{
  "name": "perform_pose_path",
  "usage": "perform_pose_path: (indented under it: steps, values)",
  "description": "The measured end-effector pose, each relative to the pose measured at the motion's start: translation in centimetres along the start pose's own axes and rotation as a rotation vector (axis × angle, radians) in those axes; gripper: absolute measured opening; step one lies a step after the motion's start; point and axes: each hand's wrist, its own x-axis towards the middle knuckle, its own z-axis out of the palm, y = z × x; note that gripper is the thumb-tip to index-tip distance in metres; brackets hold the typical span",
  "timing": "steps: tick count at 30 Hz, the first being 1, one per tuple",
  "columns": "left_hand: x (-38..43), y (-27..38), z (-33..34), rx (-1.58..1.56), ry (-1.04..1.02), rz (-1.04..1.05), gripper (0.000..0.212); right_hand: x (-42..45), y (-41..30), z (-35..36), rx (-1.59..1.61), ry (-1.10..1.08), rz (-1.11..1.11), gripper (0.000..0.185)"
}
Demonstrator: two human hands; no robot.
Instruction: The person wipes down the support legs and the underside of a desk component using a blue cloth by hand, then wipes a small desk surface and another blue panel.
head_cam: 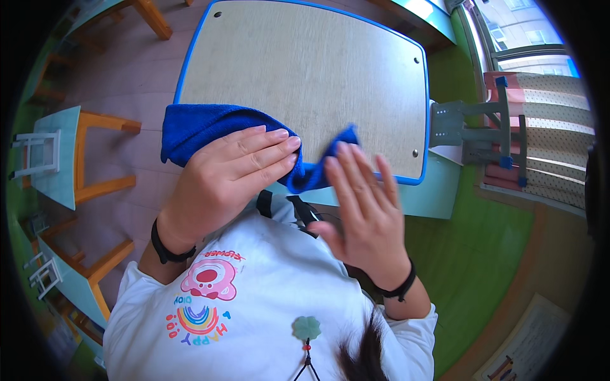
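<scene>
A blue cloth [190, 128] lies bunched along the near edge of a wood-grain board with a blue rim [310, 71]; its left end hangs past the board's left corner. My left hand [238, 166] rests on the middle of the cloth, fingers nearly straight and pointing right, thumb hidden. At the cloth's right end, my right hand [362, 205] touches it with the fingertips, slightly blurred, fingers a little apart and thumb out to the side. Whether either hand pinches the cloth cannot be seen.
Pale green tables [59, 152] with wooden legs and upturned small stools [45, 155] stand at the left. Another pale green tabletop [429, 197] lies below the board. Right of it is a grey stool [448, 124], near a dotted curtain [553, 138] and window.
</scene>
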Motion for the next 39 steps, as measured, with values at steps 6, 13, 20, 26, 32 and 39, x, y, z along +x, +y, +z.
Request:
perform_pose_path:
  steps: [6, 13, 20, 26, 32, 39]
  values:
    - [-0.1, -0.2, 0.6, 0.019, 0.053, 0.037, 0.028, 1.1, 0.5, 1.5, -0.048, 0.051, 0.047, 0.064]
    - [-0.8, -0.6, 0.5, -0.023, 0.085, 0.062, 0.028, -1.4, 0.7, 0.4, -0.105, 0.032, 0.070, 0.071]
    - [-0.5, -0.1, 0.6, -0.018, 0.069, 0.014, 0.026, 0.7, 0.7, 1.9, 0.098, 0.026, -0.082, 0.074]
    - [-0.2, 0.8, 1.0, 0.040, 0.066, -0.017, 0.028, -1.9, 3.5, -0.7, -0.069, 0.023, -0.009, 0.067]
    - [1.1, 2.2, 2.2, 0.068, 0.081, -0.044, 0.029, 0.7, 3.0, 0.3, 0.115, 0.014, -0.153, 0.066]
    - [1.2, 2.2, 2.4, 0.085, 0.073, -0.063, 0.030, -0.1, 4.3, -0.7, 0.056, 0.021, -0.069, 0.069]
